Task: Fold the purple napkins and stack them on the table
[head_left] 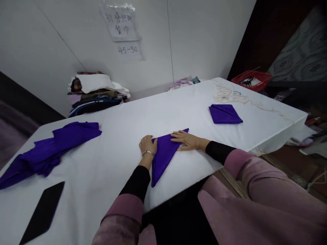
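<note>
A purple cloth napkin [165,153], folded into a triangle, lies on the white-covered table in front of me. My left hand [148,145], with a bracelet at the wrist, is at its upper left corner, fingers curled and closed at the cloth's edge. The fingertips are partly hidden. Across the upper right part of the napkin rests my right hand [187,139], open, with its fingers stretched out flat and pointing left. One tip of the triangle shows beyond these fingers, and another points down toward the table's near edge.
A folded purple napkin [225,114] lies to the right. Crumpled purple cloth [56,146] and a flat black object [44,212] are at left. A stack of folded fabrics [98,92] stands behind, near the wall. A red basket [251,80] sits at the far right.
</note>
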Tool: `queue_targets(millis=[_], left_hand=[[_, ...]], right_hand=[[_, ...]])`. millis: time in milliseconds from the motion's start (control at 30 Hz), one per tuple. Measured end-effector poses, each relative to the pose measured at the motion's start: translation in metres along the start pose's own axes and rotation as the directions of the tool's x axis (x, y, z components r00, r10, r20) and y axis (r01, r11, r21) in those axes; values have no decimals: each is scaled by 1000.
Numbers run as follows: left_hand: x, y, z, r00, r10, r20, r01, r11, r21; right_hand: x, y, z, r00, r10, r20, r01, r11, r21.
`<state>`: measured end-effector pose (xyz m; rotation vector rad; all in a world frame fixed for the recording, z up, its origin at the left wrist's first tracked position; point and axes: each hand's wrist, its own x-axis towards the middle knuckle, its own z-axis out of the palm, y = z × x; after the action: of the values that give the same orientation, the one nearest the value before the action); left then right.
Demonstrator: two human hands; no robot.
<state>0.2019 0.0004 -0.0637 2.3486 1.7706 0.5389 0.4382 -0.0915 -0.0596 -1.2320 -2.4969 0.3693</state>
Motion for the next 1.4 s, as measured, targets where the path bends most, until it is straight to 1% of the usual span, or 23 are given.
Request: queue_targets(millis=[67, 100, 133, 200, 233, 267, 300, 333, 367, 500, 633, 733, 867, 1000, 1067, 1100, 1133, 1200, 1233, 1267, 1300, 1333, 1400], left_hand=[[-1, 1, -3, 1000, 3, 1, -3, 999, 39], [-1, 1, -4, 1000, 4, 4, -4, 998, 60], [-1, 2, -6, 1000, 4, 12, -5, 997, 79], [0, 2, -8, 999, -4, 38, 0, 994, 110], [2, 3, -9, 998, -12, 56, 5, 993, 121], [3, 3, -10, 997, -21, 75, 12, 992, 126], [4, 3, -11, 995, -33, 92, 21, 992, 125], [5, 3, -11, 994, -46, 103, 34, 992, 121], [6, 3, -11, 992, -59, 108, 46, 992, 114], [8, 1, -10, 991, -74, 110, 63, 993, 103], [6, 0, -9, 993, -58, 107, 48, 994, 97], [4, -1, -9, 995, -49, 92, 41, 995, 88], [2, 0, -9, 996, -45, 81, 39, 996, 75], [0, 0, -9, 995, -49, 86, 45, 998, 52], [-1, 0, -9, 994, -55, 90, 51, 998, 43], [-1, -1, -9, 994, -57, 92, 53, 998, 40], [-2, -1, -9, 994, -59, 92, 56, 998, 36], [-1, -2, -9, 994, -63, 91, 61, 998, 22], [-1, -3, -9, 994, -66, 91, 65, 998, 11], [0, -3, -8, 993, -70, 92, 71, 997, -3], [0, -4, -8, 993, -77, 94, 79, 997, -20], [1, -5, -7, 991, -84, 99, 89, 995, -40], [2, -7, -6, 989, -99, 112, 108, 991, -82]], right_hand=[[-7, 6, -1, 985, 114, -129, -111, 993, 32], [-10, 10, -2, 954, 204, -219, -195, 979, 65], [-14, 14, -4, 899, 310, -308, -290, 951, 111], [-18, 24, -7, 739, 534, -411, -481, 845, 234], [-19, 28, -9, 657, 634, -408, -561, 773, 297], [-19, 32, -11, 592, 712, -378, -623, 701, 346], [-18, 35, -13, 551, 766, -331, -666, 642, 380], [-16, 38, -14, 531, 800, -280, -692, 600, 402], [-14, 39, -15, 525, 818, -236, -705, 573, 419], [-4, 43, -16, 553, 825, -117, -707, 539, 458], [2, 47, -14, 567, 818, -91, -707, 541, 455], [7, 48, -14, 568, 815, -119, -723, 562, 402], [14, 49, -17, 583, 788, -200, -736, 616, 281], [18, 44, -22, 618, 749, -240, -732, 659, 172], [18, 34, -21, 655, 698, -289, -698, 706, 124], [18, 26, -19, 696, 640, -325, -650, 754, 92], [17, 15, -15, 754, 552, -356, -572, 818, 57], [13, -14, -4, 887, 294, -356, -321, 947, -16], [10, -31, 4, 937, 154, -312, -172, 985, -29], [7, -50, 12, 970, 32, -242, -42, 998, -37], [4, -68, 19, 983, -66, -172, 59, 997, -45], [1, -85, 26, 986, -132, -99, 128, 991, -44], [-3, -113, 37, 981, -191, -24, 190, 981, -30]])
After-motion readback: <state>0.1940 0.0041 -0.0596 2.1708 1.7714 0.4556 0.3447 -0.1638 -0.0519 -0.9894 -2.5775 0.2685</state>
